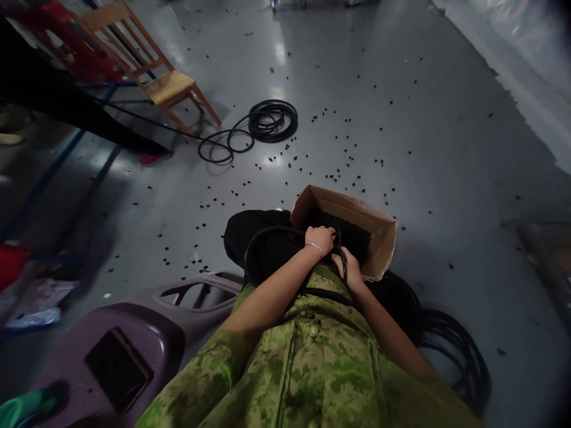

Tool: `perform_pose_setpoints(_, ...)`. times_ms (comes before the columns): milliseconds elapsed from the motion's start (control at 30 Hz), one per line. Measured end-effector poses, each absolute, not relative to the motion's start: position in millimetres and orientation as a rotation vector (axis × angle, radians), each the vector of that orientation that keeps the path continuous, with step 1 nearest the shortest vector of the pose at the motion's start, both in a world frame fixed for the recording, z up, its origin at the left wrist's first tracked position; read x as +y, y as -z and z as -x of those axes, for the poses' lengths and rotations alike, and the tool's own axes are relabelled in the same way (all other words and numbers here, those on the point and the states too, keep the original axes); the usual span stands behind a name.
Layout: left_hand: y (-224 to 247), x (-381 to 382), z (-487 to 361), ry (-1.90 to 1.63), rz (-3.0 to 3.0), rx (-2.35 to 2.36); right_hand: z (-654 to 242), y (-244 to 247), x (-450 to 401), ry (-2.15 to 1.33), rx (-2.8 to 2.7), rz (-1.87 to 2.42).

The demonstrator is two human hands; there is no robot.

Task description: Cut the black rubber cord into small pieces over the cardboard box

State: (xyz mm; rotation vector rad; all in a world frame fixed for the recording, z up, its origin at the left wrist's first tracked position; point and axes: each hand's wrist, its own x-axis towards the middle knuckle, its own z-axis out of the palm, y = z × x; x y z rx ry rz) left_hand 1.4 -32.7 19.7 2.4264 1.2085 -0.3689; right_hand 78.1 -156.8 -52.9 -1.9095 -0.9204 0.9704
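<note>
My left hand [320, 239], with a thin bracelet at the wrist, is closed at the near edge of an open cardboard box [381, 244]. My right hand [350, 268] is closed around a black hose [342, 261] just beside it. The hose loops from my hands over my dark-clad left leg [236, 235]. Small black pieces [357, 238] fill part of the box. What the left fingers pinch is too small to make out.
Coiled black hose [273, 120] lies ahead near a wooden chair [172, 86] and a person's leg [89, 116]. More coils [468, 351] are at right. A purple stool [165, 356] at left holds a phone [118, 368]. Black bits dot the floor.
</note>
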Motion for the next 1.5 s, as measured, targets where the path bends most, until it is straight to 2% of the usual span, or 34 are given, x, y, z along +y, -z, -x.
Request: perform_pose_setpoints(1500,-15.0,-27.3,-1.3,0.388,-2.446,1.187,-77.6,56.9,-157.0,-0.902,-0.991,1.921)
